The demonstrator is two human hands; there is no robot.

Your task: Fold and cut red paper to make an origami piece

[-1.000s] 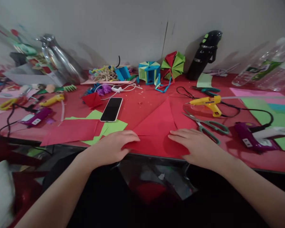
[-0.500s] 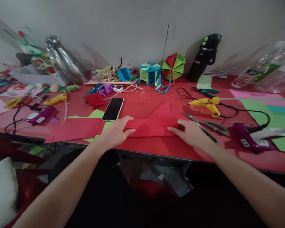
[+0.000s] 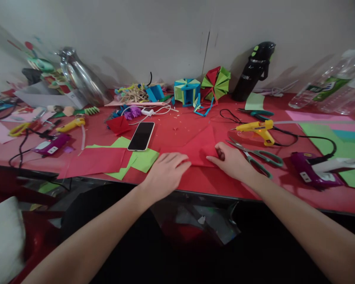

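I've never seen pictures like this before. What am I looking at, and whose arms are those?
There is no robot here: a person works with two bare hands, and the one current picture comes from a camera worn on that person's head, looking forward and down. The left hand lies over a piece of folded red paper, while the right hand pinches its other end. On the red table, a phone rests on green paper to the left; scissors and a yellow glue gun lie to the right. Toward the wall stand a black bottle and a metal jug.
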